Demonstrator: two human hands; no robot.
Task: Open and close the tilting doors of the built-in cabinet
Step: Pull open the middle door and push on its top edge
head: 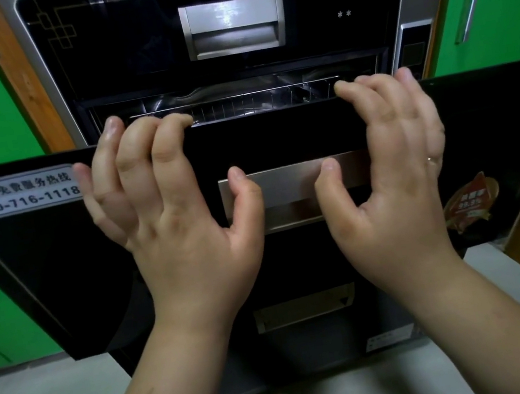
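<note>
Forearms nearest, reaching forward. Left hand (164, 209) and right hand (391, 168) — fingers hooked over top edge of middle door (276, 139), thumbs near its handle (287, 182). Door tilted partway out, rack (253, 101) exposed behind; upper door (123, 47) shut. Task seemingly midway — opening or closing unclear.

Dim, soft indoor light with a bright glare on the upper metal handle (233, 19), faint reflections in the black glass door (276, 135), and wide-angle bending toward the frame edges.
</note>
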